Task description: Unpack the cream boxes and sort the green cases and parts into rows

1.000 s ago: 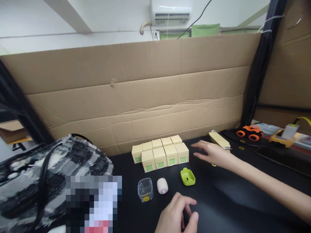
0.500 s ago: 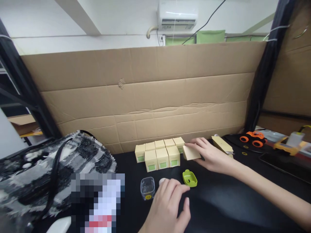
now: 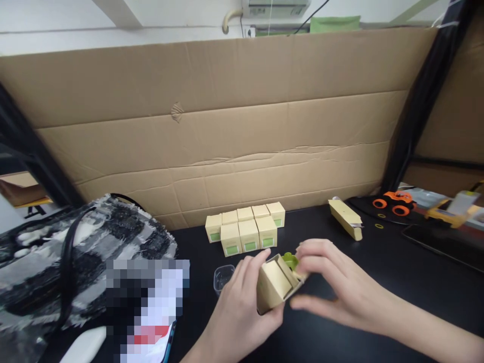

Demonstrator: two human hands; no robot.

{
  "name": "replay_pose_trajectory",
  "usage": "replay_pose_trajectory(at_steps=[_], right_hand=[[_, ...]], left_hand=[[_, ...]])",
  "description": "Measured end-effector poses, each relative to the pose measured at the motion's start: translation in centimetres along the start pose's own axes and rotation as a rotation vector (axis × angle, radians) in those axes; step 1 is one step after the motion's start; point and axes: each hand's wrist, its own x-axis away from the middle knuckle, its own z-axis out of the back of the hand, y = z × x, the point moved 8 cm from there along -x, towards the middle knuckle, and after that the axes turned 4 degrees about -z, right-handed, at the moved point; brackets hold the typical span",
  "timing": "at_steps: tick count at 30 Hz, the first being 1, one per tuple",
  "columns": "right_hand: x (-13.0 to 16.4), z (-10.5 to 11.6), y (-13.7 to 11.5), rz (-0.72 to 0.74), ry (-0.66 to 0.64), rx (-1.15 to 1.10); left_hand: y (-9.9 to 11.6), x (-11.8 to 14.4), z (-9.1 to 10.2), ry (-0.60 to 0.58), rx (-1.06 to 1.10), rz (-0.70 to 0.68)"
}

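Centre frame: left hand (image 3: 242,307) grips box (image 3: 274,282), flaps open. Right hand (image 3: 336,287) pinches its top flap. Green piece (image 3: 290,260) just behind, not inside. Seven boxes (image 3: 245,229) stacked above.

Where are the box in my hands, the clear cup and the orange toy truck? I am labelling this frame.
box in the hands (image 3: 274,285), head view, on its pale open flap.
clear cup (image 3: 222,276), head view, on its rim.
orange toy truck (image 3: 393,202), head view, on its body.
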Motion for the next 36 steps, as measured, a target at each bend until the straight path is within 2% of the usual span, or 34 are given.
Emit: replay_pose_trajectory(at_steps=[4, 6, 9, 11, 13, 16, 18, 20, 21, 25, 27, 29, 31, 32, 34, 36], right_hand=[[-0.4, 0.3, -1.3, 0.064, -0.097, -0.174], [-0.5, 0.0, -1.7, 0.099, -0.147, -0.123], [-0.2, -0.9, -2.3, 0.237, -0.183, 0.065], [-0.1, -1.5, -2.0, 0.265, -0.149, 0.226], [-0.1, -1.7, -1.3, 0.223, -0.082, 0.335], [0.0, -1.7, -1.1, 0.245, 0.011, 0.388], [0.1, -1.4, -1.4, 0.304, 0.061, 0.370], [0.1, -0.6, -1.3, 0.296, 0.104, 0.280], [-0.1, -0.1, -0.9, 0.243, 0.120, 0.182], [-0.8, 1.4, 3.4, -0.193, 0.163, -0.444], [-0.7, 1.4, 5.2, -0.356, 0.133, -0.623], [-0.7, 0.8, 5.8, -0.417, 0.017, -0.630], [-0.4, -0.4, 5.8, -0.434, -0.181, -0.496], [-0.1, -1.1, 5.6, -0.432, -0.283, -0.408], [0.5, -2.3, 5.2, -0.414, -0.432, -0.266], [0.7, -2.7, 4.6, -0.374, -0.489, -0.205]], left_hand=[[0.2, 0.1, -0.6, -0.020, -0.087, -0.073], [0.8, 0.2, -0.5, 0.017, -0.102, -0.167], [1.8, 0.4, 0.0, 0.080, -0.114, -0.309], [2.5, 0.3, 0.0, 0.091, -0.191, -0.372], [3.3, 0.3, -0.1, 0.104, -0.337, -0.439], [4.4, 0.4, -0.3, 0.134, -0.541, -0.528], [4.5, 0.3, -0.2, 0.138, -0.574, -0.531], [4.1, 0.1, 0.1, 0.129, -0.565, -0.507], [3.8, -0.1, 0.4, 0.130, -0.563, -0.494], [2.2, -0.7, 2.1, 0.184, -0.579, -0.458], [1.2, -0.9, 3.1, 0.231, -0.535, -0.432], [0.1, -0.9, 4.0, 0.277, -0.478, -0.399], [-0.8, -0.9, 4.6, 0.316, -0.437, -0.345], [-1.4, -1.0, 4.9, 0.332, -0.380, -0.272], [-3.1, -1.1, 5.1, 0.347, -0.104, -0.026], [-4.9, -0.8, 4.0, 0.333, 0.337, 0.279]])
